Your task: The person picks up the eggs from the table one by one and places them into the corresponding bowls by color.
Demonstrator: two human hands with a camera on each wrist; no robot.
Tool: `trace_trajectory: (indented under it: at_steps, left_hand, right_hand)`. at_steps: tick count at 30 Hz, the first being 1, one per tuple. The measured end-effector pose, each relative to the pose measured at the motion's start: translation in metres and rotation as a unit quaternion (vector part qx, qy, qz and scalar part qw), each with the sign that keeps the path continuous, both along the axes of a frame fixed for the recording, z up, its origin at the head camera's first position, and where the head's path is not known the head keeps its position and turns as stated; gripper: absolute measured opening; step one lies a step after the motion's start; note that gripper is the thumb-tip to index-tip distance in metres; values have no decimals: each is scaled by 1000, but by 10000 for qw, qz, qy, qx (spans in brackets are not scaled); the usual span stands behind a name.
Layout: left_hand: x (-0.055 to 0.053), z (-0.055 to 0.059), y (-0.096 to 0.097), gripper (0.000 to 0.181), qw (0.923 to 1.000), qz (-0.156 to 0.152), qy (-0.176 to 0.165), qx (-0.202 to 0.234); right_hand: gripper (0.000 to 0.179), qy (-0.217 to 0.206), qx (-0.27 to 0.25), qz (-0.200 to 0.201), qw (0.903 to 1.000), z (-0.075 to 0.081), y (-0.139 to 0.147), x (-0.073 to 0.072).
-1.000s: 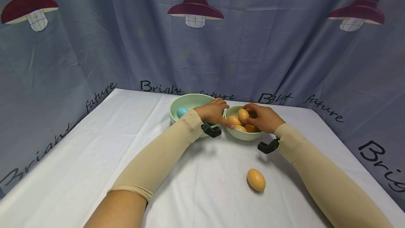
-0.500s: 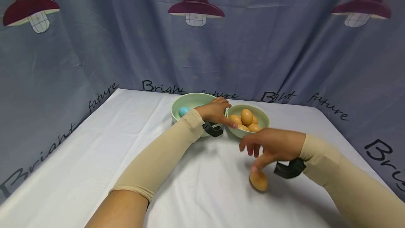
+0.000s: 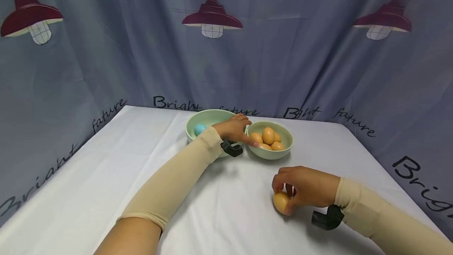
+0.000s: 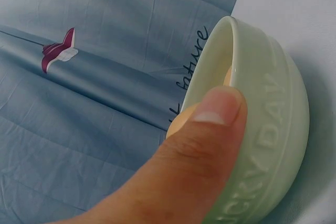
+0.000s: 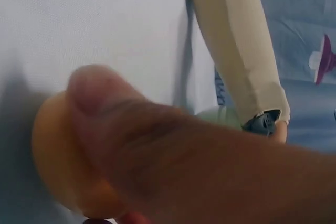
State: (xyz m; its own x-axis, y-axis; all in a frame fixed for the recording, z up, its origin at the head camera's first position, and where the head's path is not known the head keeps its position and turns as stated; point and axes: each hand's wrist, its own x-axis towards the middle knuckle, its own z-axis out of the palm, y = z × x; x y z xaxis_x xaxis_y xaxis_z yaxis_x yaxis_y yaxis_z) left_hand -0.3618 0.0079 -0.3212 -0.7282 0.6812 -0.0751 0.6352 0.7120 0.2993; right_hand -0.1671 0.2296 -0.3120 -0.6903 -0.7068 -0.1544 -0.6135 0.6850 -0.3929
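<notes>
My right hand (image 3: 307, 187) pinches a brown egg (image 3: 280, 202) on the white cloth, thumb on its near side and fingers beyond. In the right wrist view, the thumb covers part of that egg (image 5: 68, 156). My left hand (image 3: 233, 128) reaches to the small pale green bowl (image 3: 269, 155), its straight thumb touching the rim; the other fingers lie near the bowl's left side, partly hidden. Several brown eggs (image 3: 268, 135) are in this bowl. The left wrist view shows the thumb (image 4: 210, 129) against the bowl's wall (image 4: 268, 119), which bears raised letters.
A larger pale green bowl (image 3: 192, 123) stands left of the small one, partly covered by my left hand and sleeve. It contains a blue egg (image 3: 199, 129). A printed curtain (image 3: 155, 50) hangs behind the white-covered table (image 3: 226, 211).
My right hand has let go of an egg in the small bowl and moved back toward me to the egg on the cloth, which it now pinches. The left hand has stayed put.
</notes>
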Motion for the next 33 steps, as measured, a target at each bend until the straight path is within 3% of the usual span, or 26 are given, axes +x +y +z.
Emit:
trace_trajectory:
  at_steps: [5,11,20,26,33]
  left_hand:
    - [-4,-4,5,100,9999,-72,112,52]
    - [-5,-3,10,99,9998,-137,155,-45]
    - [-4,1,11,100,9999,-99,78,5]
    - [-9,3,10,99,9999,-123,58,62]
    - [-7,6,15,99,9996,-214,179,72]
  right_hand:
    - [37,-296,-412,269,9983,-11,9,-12]
    - [43,-975,-998,479,9891,-19,20,-32]
    - [45,-1448,-1796,-183,9729,-7,29,-62]
    - [46,-437,-2302,-983,9672,6,32,-96]
    - [48,1077,-2489,-2103,9393,-3,38,-140]
